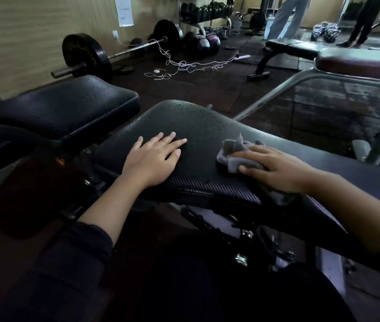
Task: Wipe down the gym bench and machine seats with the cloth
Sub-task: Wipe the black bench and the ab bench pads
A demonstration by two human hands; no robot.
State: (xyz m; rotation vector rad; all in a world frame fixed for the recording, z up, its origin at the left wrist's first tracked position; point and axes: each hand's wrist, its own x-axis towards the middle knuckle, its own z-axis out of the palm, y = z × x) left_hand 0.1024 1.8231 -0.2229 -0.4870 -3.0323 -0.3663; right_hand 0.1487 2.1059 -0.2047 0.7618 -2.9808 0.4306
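Note:
A black textured bench pad (198, 126) stretches from the centre to the right, with water droplets on its far end. My left hand (154, 159) rests flat on the pad, fingers spread straight. My right hand (275, 168) presses a crumpled grey cloth (233, 154) onto the pad, fingers lying over it. Part of the cloth sticks out to the left of the fingers, and another bit shows under the wrist. A second black seat pad (68, 108), also dotted with droplets, sits to the left of the bench.
A loaded barbell (119, 54) lies on the floor by the wall, with a tangled white cord (184, 66) beside it. Another flat bench (286, 49) and a grey-framed, dark red padded bench (358, 63) stand at the right. Two people stand at the back, by a dumbbell rack (207, 10).

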